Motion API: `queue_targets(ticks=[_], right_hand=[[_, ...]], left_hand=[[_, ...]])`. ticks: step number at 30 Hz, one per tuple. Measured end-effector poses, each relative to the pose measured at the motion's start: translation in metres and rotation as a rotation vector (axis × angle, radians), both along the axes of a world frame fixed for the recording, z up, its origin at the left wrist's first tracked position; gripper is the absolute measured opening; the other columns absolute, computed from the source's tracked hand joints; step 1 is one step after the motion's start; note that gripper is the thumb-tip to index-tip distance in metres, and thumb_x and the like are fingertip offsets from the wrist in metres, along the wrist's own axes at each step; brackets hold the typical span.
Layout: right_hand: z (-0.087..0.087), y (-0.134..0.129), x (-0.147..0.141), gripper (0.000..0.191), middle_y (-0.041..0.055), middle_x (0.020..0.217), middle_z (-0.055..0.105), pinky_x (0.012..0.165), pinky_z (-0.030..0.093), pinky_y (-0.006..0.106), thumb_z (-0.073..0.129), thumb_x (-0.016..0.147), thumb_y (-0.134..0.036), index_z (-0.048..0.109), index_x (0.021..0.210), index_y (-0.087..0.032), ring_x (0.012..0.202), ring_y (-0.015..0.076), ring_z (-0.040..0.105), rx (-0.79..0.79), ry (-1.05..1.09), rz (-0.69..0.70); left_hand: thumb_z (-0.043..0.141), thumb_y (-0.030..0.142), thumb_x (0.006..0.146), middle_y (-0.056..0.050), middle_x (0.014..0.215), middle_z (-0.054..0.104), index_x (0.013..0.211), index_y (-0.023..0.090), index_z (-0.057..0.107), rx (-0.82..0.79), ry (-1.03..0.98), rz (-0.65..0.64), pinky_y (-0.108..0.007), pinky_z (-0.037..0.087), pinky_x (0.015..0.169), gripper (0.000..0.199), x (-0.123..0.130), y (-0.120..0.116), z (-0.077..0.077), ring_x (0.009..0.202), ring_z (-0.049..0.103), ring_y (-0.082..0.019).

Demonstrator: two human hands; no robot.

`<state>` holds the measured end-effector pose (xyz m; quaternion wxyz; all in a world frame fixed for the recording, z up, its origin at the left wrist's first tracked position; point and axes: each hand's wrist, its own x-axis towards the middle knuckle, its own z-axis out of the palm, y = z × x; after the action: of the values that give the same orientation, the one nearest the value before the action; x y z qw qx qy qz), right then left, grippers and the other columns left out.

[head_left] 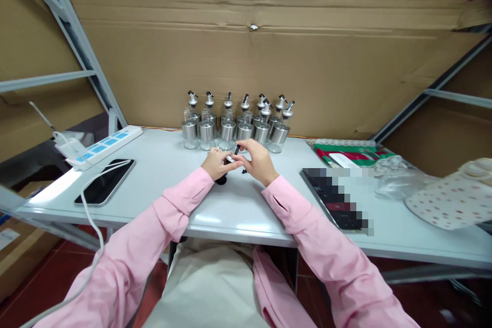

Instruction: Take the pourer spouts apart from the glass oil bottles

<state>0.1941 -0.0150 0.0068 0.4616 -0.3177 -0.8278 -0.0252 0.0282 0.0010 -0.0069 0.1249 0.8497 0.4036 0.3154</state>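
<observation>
My left hand (215, 164) and my right hand (259, 161) meet low over the table, closed on a small pour spout (237, 149) with a black lever and silvery body. Fingers cover much of it. A round black piece (221, 180) lies under my left hand, and a smaller black bit (244, 170) shows below my right fingers; I cannot make out their kind. Just beyond my hands stand several glass bottles with steel sleeves, in two rows. Those behind carry pour spouts (246, 100). In front, some bottles (206, 132) have bare necks, while the rightmost bottle (279, 133) has a tilted spout.
On the left lie a white power strip (109, 146) and a dark phone (105, 182) with a white cable. A tablet (326, 197), partly pixelated, lies to the right, near a green and red packet (349, 151) and a dotted pouch (442, 200). Cardboard (269, 61) walls the back.
</observation>
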Motion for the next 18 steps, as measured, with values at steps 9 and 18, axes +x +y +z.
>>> queue_targets(ticks=[9,18], right_hand=[[-0.002,0.004,-0.001,0.024,0.0107,0.086,0.061,0.071,0.043,0.032,0.037,0.093,-0.030,0.054,0.101,-0.016,0.079,0.0201,0.054,0.191,-0.191,-0.021],[-0.001,0.007,0.000,0.032,0.0074,0.070,0.054,0.064,0.032,0.030,0.028,0.095,-0.027,0.053,0.078,-0.017,0.068,0.0196,0.042,0.332,-0.356,-0.120]], left_hand=[[0.056,0.048,0.076,0.001,0.059,0.056,0.069,0.017,0.054,0.132,0.060,-0.041,-0.031,0.038,0.074,0.031,0.001,0.005,-0.010,0.059,0.049,-0.015],[0.056,0.040,0.077,0.002,0.056,0.057,0.077,0.017,0.060,0.134,0.053,-0.095,-0.030,0.039,0.074,0.024,0.004,0.004,-0.011,0.056,0.049,-0.013]])
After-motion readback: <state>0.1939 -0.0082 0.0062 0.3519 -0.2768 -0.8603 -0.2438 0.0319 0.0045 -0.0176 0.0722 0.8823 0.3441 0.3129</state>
